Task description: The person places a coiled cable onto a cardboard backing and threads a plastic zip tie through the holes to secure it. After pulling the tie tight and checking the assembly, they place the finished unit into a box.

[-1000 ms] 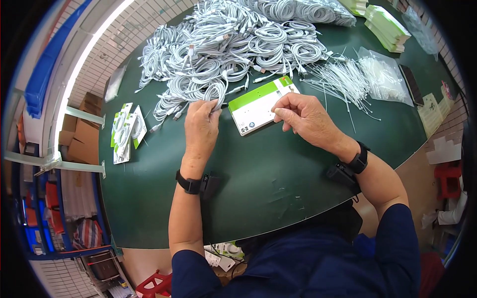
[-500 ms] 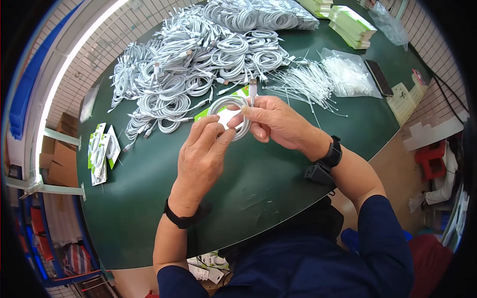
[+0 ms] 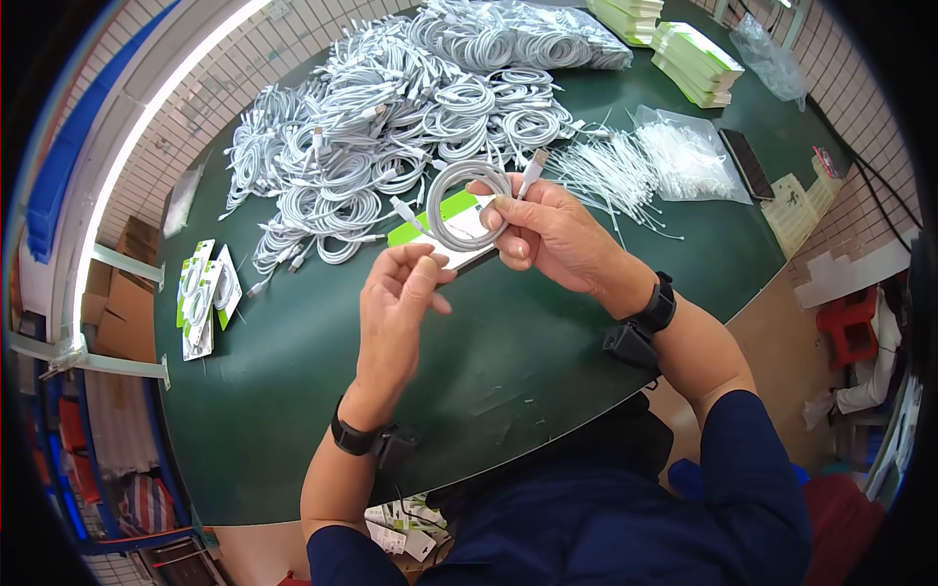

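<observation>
Above the green bench (image 3: 547,322), right hand (image 3: 547,234) clenched on coiled white cable (image 3: 464,200) and green-white card (image 3: 459,220); left hand (image 3: 396,303) just below, grip released, fingers loosely curled.

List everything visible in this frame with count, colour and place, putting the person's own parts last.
Coiled cable: one, white, held in the right hand above the table.
Packaging card: one, green and white, behind the held coil.
Heap of coiled cables: too many to count, white, far half of the table.
Cable ties: a loose spread, white, right of the heap.
Clear bags: at least two, transparent, far right.
Stacked cards: several stacks, green and white, far edge.
Packed cables: a few, green and white, left edge.
Table: one, dark green, round.
Left hand: open, just below the coil.
Right hand: gripping the coil.
Wristbands: one on each wrist, black.
</observation>
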`<state>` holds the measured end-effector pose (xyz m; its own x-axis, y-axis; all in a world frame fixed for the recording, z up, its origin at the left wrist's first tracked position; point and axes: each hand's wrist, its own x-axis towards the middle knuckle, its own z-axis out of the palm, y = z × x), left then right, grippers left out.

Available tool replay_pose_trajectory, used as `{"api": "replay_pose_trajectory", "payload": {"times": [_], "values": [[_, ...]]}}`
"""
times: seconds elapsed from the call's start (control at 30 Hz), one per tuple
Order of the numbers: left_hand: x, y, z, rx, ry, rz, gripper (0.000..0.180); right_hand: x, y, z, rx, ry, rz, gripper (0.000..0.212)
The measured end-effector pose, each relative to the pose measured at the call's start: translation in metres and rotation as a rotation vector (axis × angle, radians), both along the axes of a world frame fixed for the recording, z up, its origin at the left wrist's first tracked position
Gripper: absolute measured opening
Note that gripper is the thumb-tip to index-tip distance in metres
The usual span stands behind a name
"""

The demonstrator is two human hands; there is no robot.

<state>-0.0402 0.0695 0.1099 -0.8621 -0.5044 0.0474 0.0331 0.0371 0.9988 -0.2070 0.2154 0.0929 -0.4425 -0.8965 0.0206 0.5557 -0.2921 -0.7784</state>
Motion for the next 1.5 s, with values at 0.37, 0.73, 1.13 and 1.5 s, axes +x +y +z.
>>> {"api": "replay_pose_trajectory", "payload": {"times": [0.37, 0.73, 1.13, 1.5], "values": [[-0.018, -0.018, -0.037, 0.701, 0.188, -0.032, 0.044, 0.022, -0.009, -0.015, 0.174, 0.123, 0.077, 0.043], [-0.017, -0.043, -0.048, 0.931, 0.361, -0.331, 0.052, 0.022, -0.009, -0.01, 0.108, 0.179, 0.151, 0.048], [-0.02, -0.019, -0.023, 0.241, 0.168, 0.146, 0.047, 0.015, -0.012, -0.016, 0.021, -0.122, -0.06, 0.039], [-0.019, -0.013, -0.026, 0.22, 0.218, 0.136, 0.037, 0.026, -0.015, -0.017, 0.22, 0.141, -0.128, 0.038]]}}
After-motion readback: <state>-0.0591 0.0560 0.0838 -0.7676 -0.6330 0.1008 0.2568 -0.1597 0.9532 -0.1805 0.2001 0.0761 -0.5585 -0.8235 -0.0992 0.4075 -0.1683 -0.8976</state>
